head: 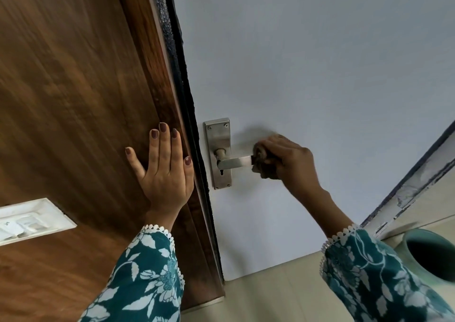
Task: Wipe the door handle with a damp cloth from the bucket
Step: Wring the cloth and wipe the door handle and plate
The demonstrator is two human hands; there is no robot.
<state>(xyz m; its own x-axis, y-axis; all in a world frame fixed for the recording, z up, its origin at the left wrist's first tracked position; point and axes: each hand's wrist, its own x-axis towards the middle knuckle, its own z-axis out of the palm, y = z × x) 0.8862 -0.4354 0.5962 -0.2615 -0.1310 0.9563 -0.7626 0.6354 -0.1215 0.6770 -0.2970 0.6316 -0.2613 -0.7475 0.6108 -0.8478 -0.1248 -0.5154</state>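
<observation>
A steel lever door handle point(232, 163) on a long backplate point(218, 134) is fixed to the pale door point(307, 63). My right hand point(288, 160) is closed on a dark cloth point(262, 160) that wraps the outer end of the lever. The lever's tip is hidden under the cloth. My left hand point(163, 167) lies flat, fingers spread, against the brown wooden frame point(81, 100) just left of the door edge. A green bucket point(429, 255) stands on the floor at the lower right, behind my right sleeve.
A white switch plate point(32, 219) sits on the wooden panel at the far left. A black seal strip point(182, 80) runs down the door edge. Beige floor tiles point(270, 294) lie below. A second frame edge point(418, 181) slants at the right.
</observation>
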